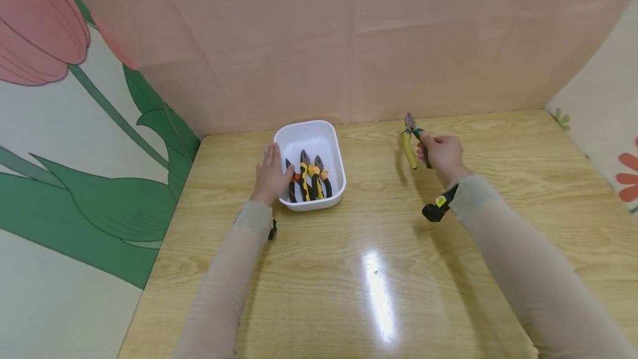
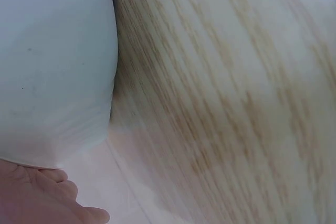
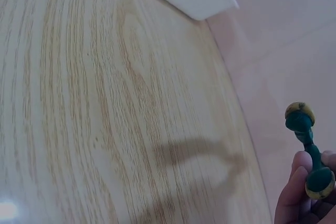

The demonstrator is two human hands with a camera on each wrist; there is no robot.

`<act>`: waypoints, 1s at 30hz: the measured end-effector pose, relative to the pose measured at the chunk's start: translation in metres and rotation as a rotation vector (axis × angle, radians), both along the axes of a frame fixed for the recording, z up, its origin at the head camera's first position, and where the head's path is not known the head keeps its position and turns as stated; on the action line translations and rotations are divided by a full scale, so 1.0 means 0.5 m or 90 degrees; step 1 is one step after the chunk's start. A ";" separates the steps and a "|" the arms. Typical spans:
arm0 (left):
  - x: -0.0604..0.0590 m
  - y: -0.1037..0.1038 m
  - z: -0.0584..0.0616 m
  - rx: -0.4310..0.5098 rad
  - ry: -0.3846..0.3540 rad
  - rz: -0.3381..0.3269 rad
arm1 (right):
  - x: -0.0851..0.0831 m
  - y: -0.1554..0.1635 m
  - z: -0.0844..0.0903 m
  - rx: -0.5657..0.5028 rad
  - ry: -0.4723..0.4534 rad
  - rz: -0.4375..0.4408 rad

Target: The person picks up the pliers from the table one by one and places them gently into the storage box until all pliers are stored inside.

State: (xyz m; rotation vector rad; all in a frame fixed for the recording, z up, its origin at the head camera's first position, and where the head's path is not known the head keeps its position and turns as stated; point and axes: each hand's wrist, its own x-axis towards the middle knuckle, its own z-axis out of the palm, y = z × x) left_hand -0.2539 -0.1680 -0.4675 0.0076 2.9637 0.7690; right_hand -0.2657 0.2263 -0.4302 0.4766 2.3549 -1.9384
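Note:
My right hand (image 1: 443, 155) grips a pair of pliers (image 1: 410, 122) by one handle, raised over the table right of the tub. The pliers have dark metal jaws pointing away from me and yellow and green handles, spread apart; in the right wrist view, the handle ends (image 3: 300, 116) show. My left hand (image 1: 271, 175) rests at the left rim of a white plastic tub (image 1: 340, 173), fingers extended along it and thumb reaching over the inside. Inside the tub lie several pliers (image 1: 305, 173) with black, yellow, orange and red handles, side by side. In the left wrist view, the fingers (image 2: 47, 182) touch the rim.
The tub stands on a wood-grain table (image 1: 319, 270) near its back edge. Behind rises a pink sheet (image 1: 349, 43). A wall with painted flowers (image 1: 114, 181) borders the left side, another flowered wall (image 1: 603, 98) the right. A bright light reflection lies on the tabletop.

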 end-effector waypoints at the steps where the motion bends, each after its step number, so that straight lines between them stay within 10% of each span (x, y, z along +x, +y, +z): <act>1: 0.001 -0.001 0.000 0.000 0.004 -0.001 | 0.000 -0.002 0.000 -0.001 0.001 0.002; 30: 0.003 0.002 0.003 0.004 0.006 0.009 | 0.001 -0.085 0.014 -0.008 0.004 0.027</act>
